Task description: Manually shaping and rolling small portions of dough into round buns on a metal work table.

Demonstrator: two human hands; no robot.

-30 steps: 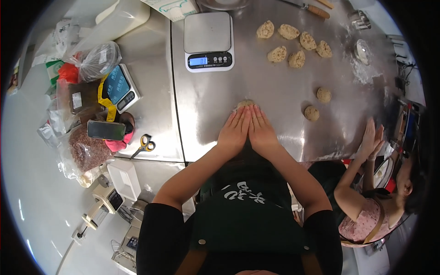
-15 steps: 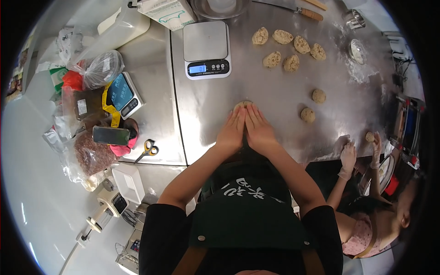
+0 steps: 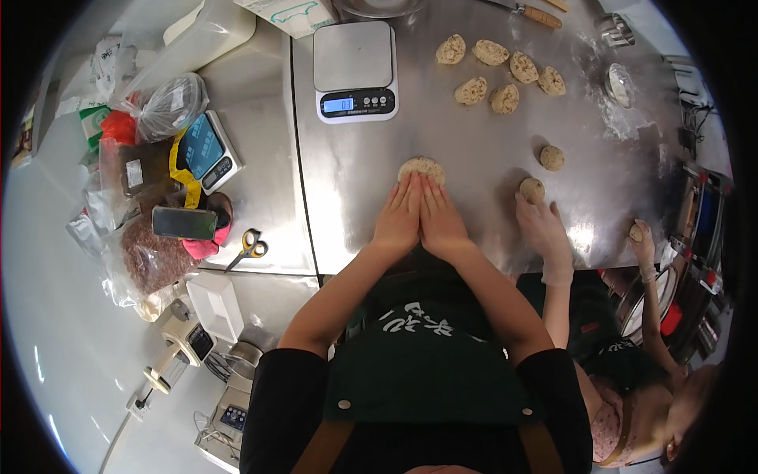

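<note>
A flattened round of speckled dough (image 3: 423,167) lies on the steel worktop in front of me. My left hand (image 3: 401,213) and my right hand (image 3: 440,215) lie side by side, fingers stretched out and pressed on its near edge. My palms cover the part of the dough closest to me. To the right are a dough ball (image 3: 552,158) and a second dough ball (image 3: 532,189), which a co-worker's gloved hand (image 3: 546,231) is grasping.
Several dough pieces (image 3: 505,99) lie at the back right, near a bowl of white powder (image 3: 620,84) and a wooden-handled knife (image 3: 539,15). A digital scale (image 3: 353,55) stands back left. Scissors (image 3: 251,246) and bagged ingredients (image 3: 158,257) are further left. The co-worker's other hand (image 3: 643,245) holds a dough ball.
The dough under my hands is spread wider, and more of it shows beyond my fingertips. The co-worker's nearer hand has moved left to the closer dough ball.
</note>
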